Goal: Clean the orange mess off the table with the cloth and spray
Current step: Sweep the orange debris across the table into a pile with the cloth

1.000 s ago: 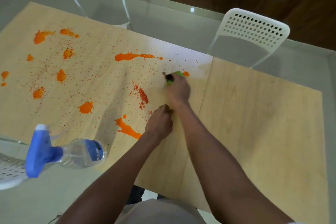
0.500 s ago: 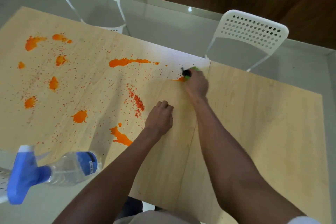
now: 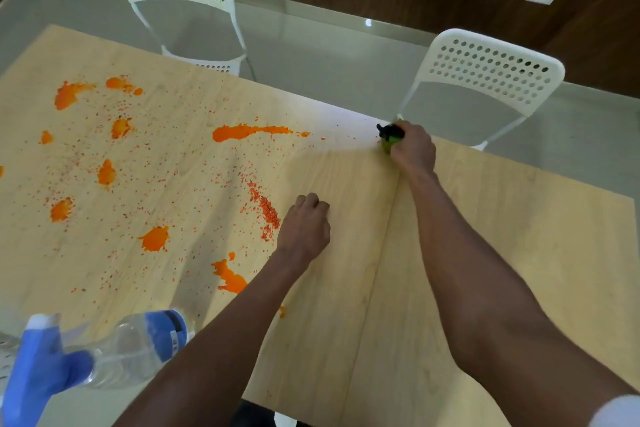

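Although the wiping is under way, most of the job looks undone from the head view. The right hand [image 3: 412,149] reaches to the far edge of the worktop [image 3: 485,253], where its fingers [image 3: 398,152] are clenched round a bunched cloth [image 3: 390,137], green with a dark part, pressed down on the surface. Around that hand and across the right half of the worktop the wood shows no orange, so I judge that part finished or never soiled.

What remains is the orange mess [image 3: 249,132] over the left half: a long smear near the far edge just left of the cloth, a trail of crumbs [image 3: 265,208] just beside the left hand, a blot [image 3: 230,277] toward the near edge, and several blots and fine specks spreading to the left edge. That amounts to most of the spill, so I would put the task at an early stage.

The left hand [image 3: 304,229] rests near the middle of the worktop, knuckles up, its fingers [image 3: 311,201] curled under into a loose fist and holding nothing that I can see. The spray bottle [image 3: 104,354], clear with a blue trigger head, lies on its side at the near left corner, well apart from both hands and untouched.
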